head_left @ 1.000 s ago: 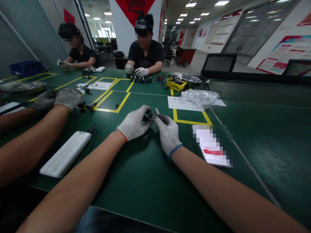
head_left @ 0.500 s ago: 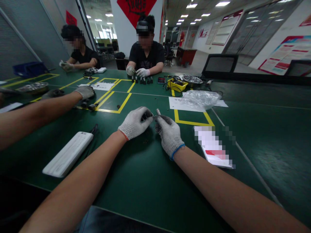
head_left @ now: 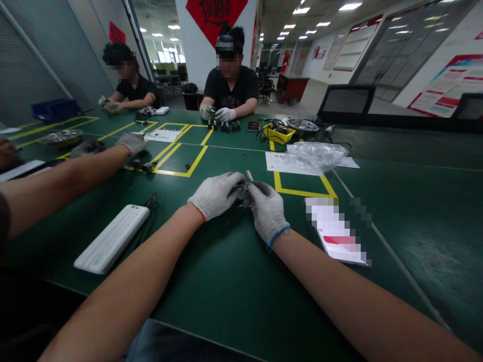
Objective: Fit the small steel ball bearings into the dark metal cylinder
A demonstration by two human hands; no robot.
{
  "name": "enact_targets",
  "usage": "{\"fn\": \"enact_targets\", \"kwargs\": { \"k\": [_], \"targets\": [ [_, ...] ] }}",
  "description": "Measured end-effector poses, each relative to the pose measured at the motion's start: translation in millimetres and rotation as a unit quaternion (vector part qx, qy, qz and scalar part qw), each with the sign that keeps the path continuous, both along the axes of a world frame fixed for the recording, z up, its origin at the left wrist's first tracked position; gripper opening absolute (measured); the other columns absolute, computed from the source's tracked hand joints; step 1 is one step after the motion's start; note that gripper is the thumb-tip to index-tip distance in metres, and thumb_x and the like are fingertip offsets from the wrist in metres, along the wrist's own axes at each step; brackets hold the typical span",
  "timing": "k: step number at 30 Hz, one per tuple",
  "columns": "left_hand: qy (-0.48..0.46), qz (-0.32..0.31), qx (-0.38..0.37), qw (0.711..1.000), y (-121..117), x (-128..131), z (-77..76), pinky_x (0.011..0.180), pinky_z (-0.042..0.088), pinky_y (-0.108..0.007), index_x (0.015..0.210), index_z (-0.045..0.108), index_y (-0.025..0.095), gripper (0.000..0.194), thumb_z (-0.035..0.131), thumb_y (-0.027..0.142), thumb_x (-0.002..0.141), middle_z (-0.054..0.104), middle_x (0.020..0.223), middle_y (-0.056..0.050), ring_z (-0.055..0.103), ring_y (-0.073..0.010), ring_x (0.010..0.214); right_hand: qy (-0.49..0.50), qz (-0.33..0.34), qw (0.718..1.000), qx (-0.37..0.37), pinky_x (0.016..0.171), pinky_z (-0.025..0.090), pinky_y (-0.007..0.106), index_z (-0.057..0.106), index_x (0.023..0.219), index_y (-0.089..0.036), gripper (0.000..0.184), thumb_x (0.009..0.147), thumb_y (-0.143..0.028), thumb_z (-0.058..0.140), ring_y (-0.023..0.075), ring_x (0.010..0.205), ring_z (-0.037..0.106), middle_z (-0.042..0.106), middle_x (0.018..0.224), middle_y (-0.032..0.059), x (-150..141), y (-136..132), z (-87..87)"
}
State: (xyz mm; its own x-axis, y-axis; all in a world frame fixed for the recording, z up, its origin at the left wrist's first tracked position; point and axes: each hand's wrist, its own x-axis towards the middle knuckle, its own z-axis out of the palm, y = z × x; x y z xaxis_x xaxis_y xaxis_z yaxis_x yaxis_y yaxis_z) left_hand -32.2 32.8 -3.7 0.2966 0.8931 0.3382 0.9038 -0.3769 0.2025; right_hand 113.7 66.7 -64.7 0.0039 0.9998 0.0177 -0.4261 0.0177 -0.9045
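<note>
Both my hands wear white knitted gloves and meet above the green table. My right hand [head_left: 267,206] is closed on a small silver metal cylinder [head_left: 249,175], whose ridged end sticks up past the thumb and fingers. Close against it, my left hand [head_left: 217,195] has its fingers curled and pressed together by the lower part of the cylinder. Whatever lies between the left fingertips is hidden and dark. Beneath the hands, several tiny dark bits [head_left: 229,220] lie on the tabletop.
A white power strip [head_left: 113,239] lies left, a phone-like slab [head_left: 335,231] right. Ahead are a clear plastic bag [head_left: 317,156] on paper and a yellow bin [head_left: 278,133] with cables. A co-worker's gloved hand [head_left: 131,143] reaches in from the left; two people sit opposite.
My left fingers have moved in against the right hand, and the left hand's grip looks more closed. The metal cylinder stays in my right hand. The whole view has shifted slightly.
</note>
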Motion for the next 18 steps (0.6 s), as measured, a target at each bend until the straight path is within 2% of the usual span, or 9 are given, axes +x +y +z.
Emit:
{"fn": "enact_targets", "kwargs": {
  "k": [5,8,13,18],
  "targets": [
    [-0.043,-0.029,0.018,0.999,2.3,-1.6,-5.4,0.092,0.057,-0.037,0.126,0.065,0.021,0.03,0.053,0.022,0.099,0.075,0.115,-0.009,0.072,-0.0246,0.103,0.005,0.003,1.0,-0.001,0.07,0.058,0.032,0.068,0.088,-0.02,0.034,0.064,-0.037,0.084,0.0165,0.073,0.069,0.074,0.081,0.0013,-0.3,1.8,-2.5],
    [-0.07,-0.046,0.042,0.996,4.5,-3.2,-7.4,0.091,0.057,-0.036,0.12,0.071,0.02,0.026,0.058,0.022,0.097,0.077,0.112,-0.009,0.073,-0.0235,0.101,0.017,-0.003,1.0,-0.009,0.069,0.058,0.031,0.068,0.087,-0.019,0.034,0.063,-0.035,0.085,0.0161,0.073,0.069,0.074,0.08,0.0005,-1.4,2.1,-1.6],
    [-0.151,-0.029,0.056,0.986,7.8,-4.5,-11.5,0.082,0.058,-0.03,0.1,0.077,0.018,0.014,0.065,0.022,0.094,0.079,0.093,-0.004,0.073,-0.0184,0.084,0.012,0.005,1.0,-0.014,0.064,0.056,0.031,0.068,0.088,-0.019,0.036,0.062,-0.037,0.085,0.0162,0.069,0.068,0.072,0.078,0.0005,-2.7,1.1,-0.7],
    [-0.148,-0.016,0.04,0.988,8.8,-3.0,-13.2,0.082,0.059,-0.03,0.101,0.076,0.018,0.015,0.064,0.019,0.094,0.079,0.093,-0.005,0.073,-0.0185,0.084,-0.021,0.006,1.0,0.004,0.063,0.054,0.031,0.066,0.088,-0.019,0.038,0.063,-0.042,0.085,0.0163,0.069,0.066,0.07,0.078,0.0005,-3.0,1.1,-4.2]
  ]
}}
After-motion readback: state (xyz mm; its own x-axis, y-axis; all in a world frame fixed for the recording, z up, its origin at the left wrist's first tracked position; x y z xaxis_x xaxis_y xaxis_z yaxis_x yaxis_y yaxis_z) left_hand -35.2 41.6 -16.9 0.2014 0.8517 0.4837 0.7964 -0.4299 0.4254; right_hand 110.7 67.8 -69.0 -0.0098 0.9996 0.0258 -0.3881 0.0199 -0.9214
